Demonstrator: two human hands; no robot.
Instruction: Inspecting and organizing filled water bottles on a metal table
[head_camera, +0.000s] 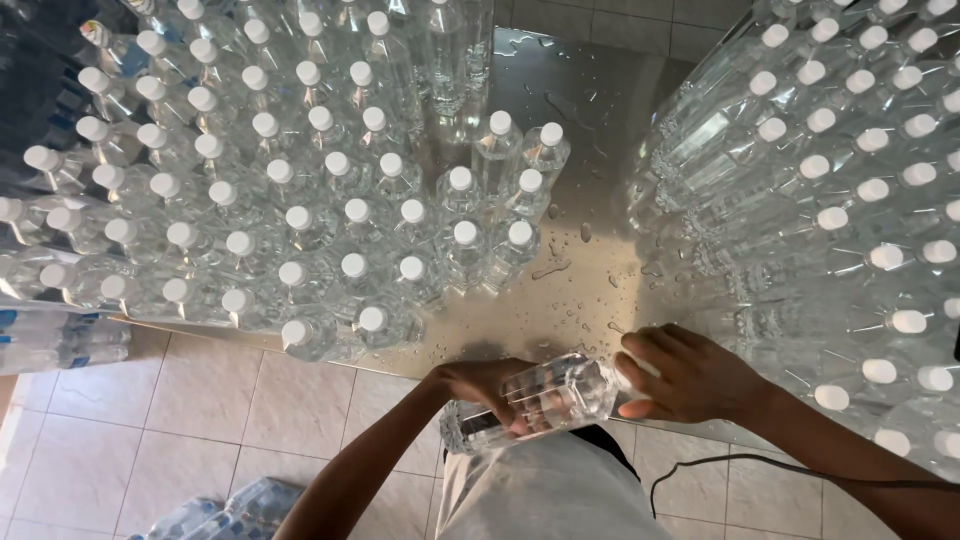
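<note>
A clear plastic water bottle (545, 400) is held lying sideways at the near edge of the wet steel worktop (560, 290): the left hand (490, 390) has its grip closed round the body, and the right hand (690, 375) is wrapped over the cap end. White-capped clear bottles (330, 200) are massed upright to the left, and more (850, 200) are packed to the right.
</note>
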